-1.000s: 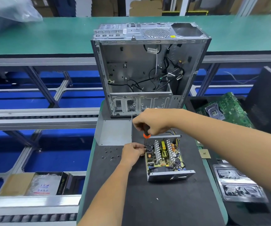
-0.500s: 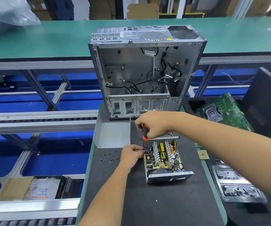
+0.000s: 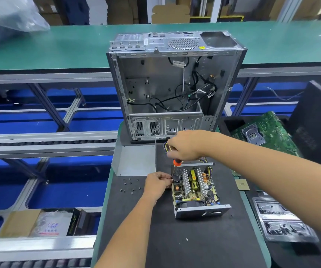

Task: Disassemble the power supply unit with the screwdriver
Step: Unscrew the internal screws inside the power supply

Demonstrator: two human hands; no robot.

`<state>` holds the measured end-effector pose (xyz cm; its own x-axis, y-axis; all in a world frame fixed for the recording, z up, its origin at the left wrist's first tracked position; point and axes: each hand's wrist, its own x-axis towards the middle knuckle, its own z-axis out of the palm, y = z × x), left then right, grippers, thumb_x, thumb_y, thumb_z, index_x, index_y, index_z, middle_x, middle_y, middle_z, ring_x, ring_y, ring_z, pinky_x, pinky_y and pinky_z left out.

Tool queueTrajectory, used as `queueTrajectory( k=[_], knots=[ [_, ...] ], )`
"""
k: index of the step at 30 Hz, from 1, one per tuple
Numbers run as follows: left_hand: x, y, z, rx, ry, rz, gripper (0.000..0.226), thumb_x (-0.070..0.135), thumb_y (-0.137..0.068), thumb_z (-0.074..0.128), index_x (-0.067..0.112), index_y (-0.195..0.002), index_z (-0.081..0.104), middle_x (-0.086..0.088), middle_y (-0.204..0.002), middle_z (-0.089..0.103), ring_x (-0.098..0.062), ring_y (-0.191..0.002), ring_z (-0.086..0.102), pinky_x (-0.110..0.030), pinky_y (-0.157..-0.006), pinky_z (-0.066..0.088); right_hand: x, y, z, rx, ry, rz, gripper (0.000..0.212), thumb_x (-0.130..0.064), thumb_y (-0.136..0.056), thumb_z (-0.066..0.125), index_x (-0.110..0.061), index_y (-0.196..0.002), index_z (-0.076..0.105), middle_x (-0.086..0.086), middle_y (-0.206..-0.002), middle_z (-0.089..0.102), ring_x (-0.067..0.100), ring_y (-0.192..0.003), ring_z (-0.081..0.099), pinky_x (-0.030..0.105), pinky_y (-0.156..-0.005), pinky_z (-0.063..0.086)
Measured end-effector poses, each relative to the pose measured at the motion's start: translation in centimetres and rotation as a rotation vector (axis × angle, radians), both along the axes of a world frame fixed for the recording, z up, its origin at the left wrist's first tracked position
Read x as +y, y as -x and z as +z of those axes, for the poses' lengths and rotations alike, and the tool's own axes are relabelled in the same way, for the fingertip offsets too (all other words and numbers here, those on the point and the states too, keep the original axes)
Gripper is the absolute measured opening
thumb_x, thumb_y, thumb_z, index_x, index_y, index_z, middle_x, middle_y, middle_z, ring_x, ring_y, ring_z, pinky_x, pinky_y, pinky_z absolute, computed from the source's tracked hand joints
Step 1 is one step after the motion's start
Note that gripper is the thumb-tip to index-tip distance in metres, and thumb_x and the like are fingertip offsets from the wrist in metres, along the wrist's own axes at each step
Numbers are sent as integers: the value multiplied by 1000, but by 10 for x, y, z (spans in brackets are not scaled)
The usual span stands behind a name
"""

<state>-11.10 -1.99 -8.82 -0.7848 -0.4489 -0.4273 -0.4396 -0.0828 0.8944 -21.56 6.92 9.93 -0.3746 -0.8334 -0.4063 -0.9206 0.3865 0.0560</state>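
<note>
The power supply unit lies open on the black mat, its circuit board, heat sinks and coils exposed. My right hand is closed around the orange-and-black screwdriver, held upright with its tip down at the unit's rear left corner. My left hand rests against the unit's left side, fingertips pinched at the same corner near the tip. The unit's removed grey metal cover lies flat to the left.
An empty computer case stands behind the unit. Several loose screws lie left of my left hand. A green motherboard, a small chip and a plastic tray lie at right. A conveyor frame runs at left.
The view has shifted slightly. My right hand has stayed over the unit's rear left corner with the screwdriver upright, and my left hand remains pinched at that corner.
</note>
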Motion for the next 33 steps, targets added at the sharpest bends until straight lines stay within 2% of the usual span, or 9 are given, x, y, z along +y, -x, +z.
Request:
queueTrajectory(
  k=[2,5,7,9,12,18,24,31,33],
  knots=[
    [0,0,0,-4,4,6,18,-9,-81,64,8,-78,66,-2,-69,66,-2,-50,58,-12,-52,47,-2,0,-3,12,17,-21,32,-34,-100,38,-7,-98,56,11,-88,65,25,-74,57,35,-61,45],
    [1,1,0,-6,3,0,19,-9,-81,64,9,-76,65,-3,-70,66,-8,-57,60,-14,-54,49,-2,0,3,-148,150,-24,10,-18,-88,58,-12,-96,55,0,-84,61,20,-79,53,33,-66,46],
    [2,1,-1,-10,13,-1,19,-8,-81,63,10,-76,65,-3,-70,66,-9,-57,60,-14,-54,49,-1,-1,8,-211,182,-36,19,-8,-79,63,-16,-94,56,0,-90,63,17,-80,51,30,-66,45],
    [2,1,-2,-17,30,-1,18,-7,-80,63,11,-76,65,-3,-71,66,-10,-58,60,-17,-56,50,-1,-4,7,-208,191,-45,18,-11,-79,66,-16,-93,56,-1,-87,61,16,-78,50,29,-63,43],
    [2,2,-4,-22,45,-4,17,-5,-80,63,12,-76,65,-4,-73,66,-13,-61,60,-23,-62,52,-4,-5,3,-120,161,-68,20,-31,-90,59,-11,-94,59,1,-81,58,21,-78,55,30,-61,41],
    [3,2,-5,-30,87,-14,16,1,-81,63,15,-77,66,-4,-77,67,-16,-70,62,-32,-76,57,-1,0,6,-102,226,-144,9,-23,-83,59,-15,-85,59,-3,-75,52,22,-75,53,29,-56,40],
    [2,1,-7,-30,119,-24,16,3,-81,63,18,-77,66,-1,-74,66,-12,-65,59,-27,-69,55,3,-4,1,-93,247,-136,6,-22,-82,60,-17,-84,57,-5,-69,51,21,-70,52,30,-59,46],
    [4,0,-8,-36,186,-39,14,8,-80,64,21,-75,65,4,-68,64,-12,-65,59,-31,-74,53,7,-5,3,-74,313,-134,6,-20,-79,60,-15,-79,57,-5,-65,50,17,-62,47,26,-49,34],
    [5,-3,-6,-23,197,-36,14,6,-79,65,20,-75,64,3,-68,62,-13,-66,57,-32,-74,53,8,-5,5,-74,312,-137,6,-20,-79,60,-15,-80,57,-5,-66,50,19,-65,50,27,-52,36]
  ],
)
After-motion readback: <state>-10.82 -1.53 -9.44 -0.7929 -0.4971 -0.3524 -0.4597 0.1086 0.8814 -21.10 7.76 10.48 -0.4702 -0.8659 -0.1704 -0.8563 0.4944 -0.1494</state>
